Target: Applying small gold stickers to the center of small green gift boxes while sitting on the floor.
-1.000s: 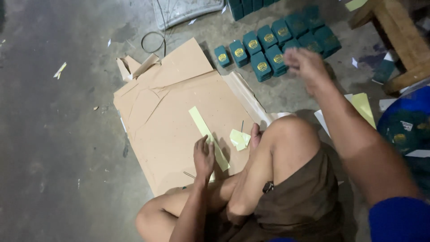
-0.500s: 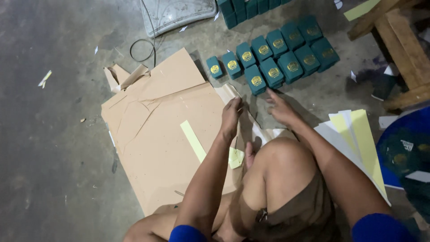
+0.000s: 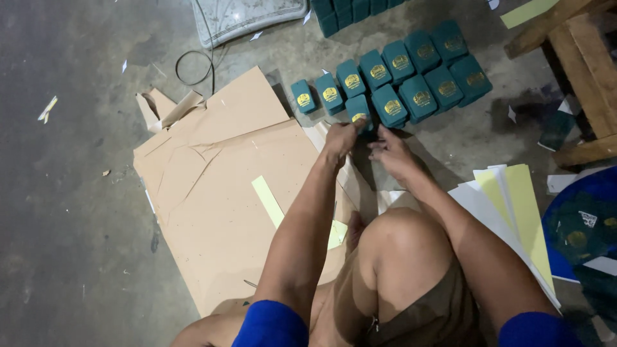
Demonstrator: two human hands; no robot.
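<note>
Nearest the camera, a bent knee [image 3: 402,247] and brown shorts [image 3: 418,308] fill the bottom of the view, with blue sleeves on both arms. Beside the knee on the right lies a fanned stack of white and yellow sheets [image 3: 514,205] on the concrete floor [image 3: 64,225]. To the left spreads flattened brown cardboard [image 3: 205,193] carrying a pale yellow paper strip [image 3: 267,200]. Farther out, both arms reach forward together. The left hand [image 3: 340,138] curls its fingers on a small teal box [image 3: 358,108] with a gold emblem, at the near edge of a cluster of like teal boxes [image 3: 418,71]. The right hand [image 3: 392,151] sits just beside it, fingers loosely bent and touching the floor near that box; whether it grips anything cannot be told. Beyond lie a dark cable loop [image 3: 193,67] and a wooden frame [image 3: 578,71].
</note>
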